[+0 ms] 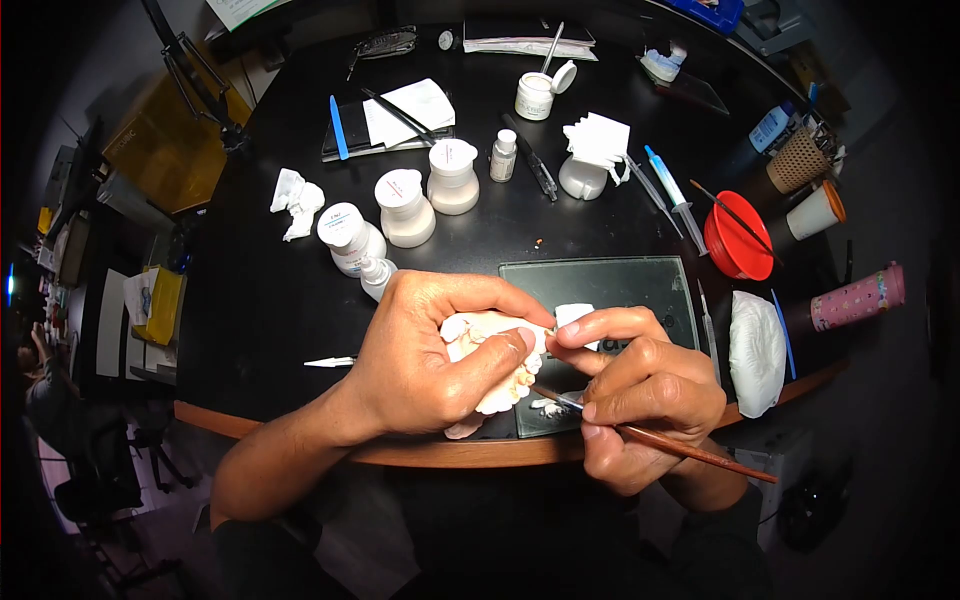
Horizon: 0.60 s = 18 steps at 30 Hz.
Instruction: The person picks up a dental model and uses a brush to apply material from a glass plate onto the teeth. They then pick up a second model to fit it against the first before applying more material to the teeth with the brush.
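Note:
A cream plaster dental model (485, 323) is in my left hand (415, 345), fingers wrapped over it and the thumb lying across its row of teeth. My right hand (650, 390) is closed round a thin brush (690, 449) with a reddish-brown handle, its dark tip right at the teeth. The right index finger reaches out to the model's far edge, close to the left index fingertip. Below both hands lies a glass slab (625, 273), partly covered by them. On it are a smear of white material (552, 407) and a small white piece (574, 313).
White-lidded jars (404, 212) stand left of the slab, near crumpled tissue (297, 204). To the right are a red bowl (735, 245) with a brush across it, a syringe (676, 198), a folded white cloth (756, 350) and a pink bottle (857, 297). The table's wooden edge (400, 452) runs beneath my forearms.

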{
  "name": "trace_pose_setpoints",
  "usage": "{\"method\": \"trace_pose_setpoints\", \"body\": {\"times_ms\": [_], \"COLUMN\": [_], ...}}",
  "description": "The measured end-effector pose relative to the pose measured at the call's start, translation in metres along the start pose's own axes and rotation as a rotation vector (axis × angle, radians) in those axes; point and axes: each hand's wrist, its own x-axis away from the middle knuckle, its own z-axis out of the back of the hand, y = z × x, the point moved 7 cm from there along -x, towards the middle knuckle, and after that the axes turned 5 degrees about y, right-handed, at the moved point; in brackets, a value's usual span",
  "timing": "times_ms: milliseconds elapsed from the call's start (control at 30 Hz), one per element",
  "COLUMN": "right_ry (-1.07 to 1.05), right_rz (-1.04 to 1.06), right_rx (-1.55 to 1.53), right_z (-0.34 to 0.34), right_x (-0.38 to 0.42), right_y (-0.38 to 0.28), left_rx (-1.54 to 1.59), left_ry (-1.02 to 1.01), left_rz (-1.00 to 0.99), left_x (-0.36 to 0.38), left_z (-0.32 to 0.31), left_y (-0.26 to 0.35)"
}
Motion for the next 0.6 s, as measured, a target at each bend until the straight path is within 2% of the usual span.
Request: {"method": "trace_pose_setpoints", "body": {"times_ms": [467, 600], "right_ry": [-0.011, -0.084], "right_rz": [-0.009, 0.013], "right_rx": [0.015, 0.016], "right_z": [0.0009, -0.0008], "right_x": [0.0001, 0.002], "right_y": [-0.0009, -0.0008], "left_rx": [0.03, 0.006], "left_ry": [0.001, -0.009], "left_rz": [0.045, 0.025], "left_x": [0.0014, 0.0008], "left_z": [-0.0004, 0.0], "left_y": [-0.0013, -0.0015]}}
